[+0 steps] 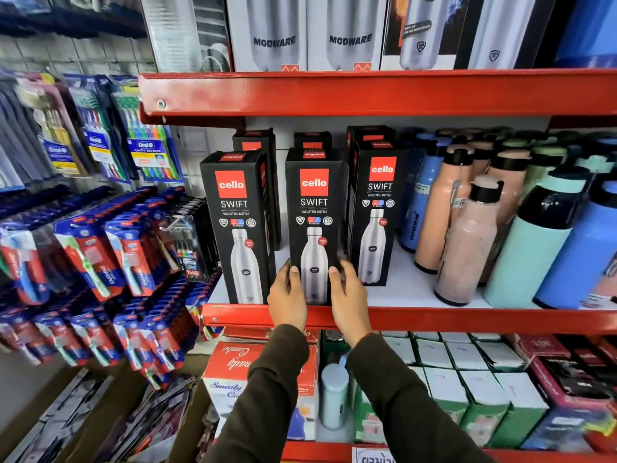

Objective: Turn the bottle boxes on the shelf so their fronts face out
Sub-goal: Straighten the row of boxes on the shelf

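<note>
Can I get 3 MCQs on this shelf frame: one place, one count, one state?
1. Which Cello Swift box do both hands hold?
A. the left front one
B. the middle front one
C. the right front one

2. How many Cello Swift boxes in the front row show their fronts?
A. one
B. two
C. three

3. How does the held box stand?
A. upright on the shelf
B. flat on its back
C. lifted clear above the shelf

Key:
1 B: left hand and right hand grip the lower sides of the middle Cello Swift box.
2 C: left box, middle box and right box all show the logo.
3 A: its base sits at the red shelf edge.
</note>
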`<state>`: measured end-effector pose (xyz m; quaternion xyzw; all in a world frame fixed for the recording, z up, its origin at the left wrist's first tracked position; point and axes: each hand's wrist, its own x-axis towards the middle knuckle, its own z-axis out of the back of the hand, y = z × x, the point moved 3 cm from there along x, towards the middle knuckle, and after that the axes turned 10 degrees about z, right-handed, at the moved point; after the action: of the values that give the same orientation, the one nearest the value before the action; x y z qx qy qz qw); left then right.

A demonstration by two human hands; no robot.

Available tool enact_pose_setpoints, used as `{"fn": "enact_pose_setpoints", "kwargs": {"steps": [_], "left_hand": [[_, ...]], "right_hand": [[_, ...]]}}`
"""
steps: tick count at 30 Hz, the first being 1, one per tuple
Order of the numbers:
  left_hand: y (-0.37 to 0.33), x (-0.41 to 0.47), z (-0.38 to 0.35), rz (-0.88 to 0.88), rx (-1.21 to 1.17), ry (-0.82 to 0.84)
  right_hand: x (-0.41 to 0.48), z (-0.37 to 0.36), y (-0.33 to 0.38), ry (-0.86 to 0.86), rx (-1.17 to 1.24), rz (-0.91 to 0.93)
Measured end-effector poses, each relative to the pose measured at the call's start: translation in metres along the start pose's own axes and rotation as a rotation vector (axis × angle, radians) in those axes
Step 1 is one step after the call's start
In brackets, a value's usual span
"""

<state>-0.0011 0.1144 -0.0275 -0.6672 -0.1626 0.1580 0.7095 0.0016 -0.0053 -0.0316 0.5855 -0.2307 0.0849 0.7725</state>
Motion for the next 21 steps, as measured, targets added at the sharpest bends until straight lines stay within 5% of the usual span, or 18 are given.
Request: {"fn": "enact_pose_setpoints", "kwargs": {"steps": [16, 21], "left_hand": [[0.001, -0.016, 0.007, -0.029, 0.019, 0.065], [0.007, -0.049, -0.001, -0.217, -0.182, -0.162]], "right_hand": [[-0.014, 0.006, 0.005, 0.035, 0.019, 0.034], [-0.008, 0.034, 0.004, -0.160, 0.053, 0.108]]}}
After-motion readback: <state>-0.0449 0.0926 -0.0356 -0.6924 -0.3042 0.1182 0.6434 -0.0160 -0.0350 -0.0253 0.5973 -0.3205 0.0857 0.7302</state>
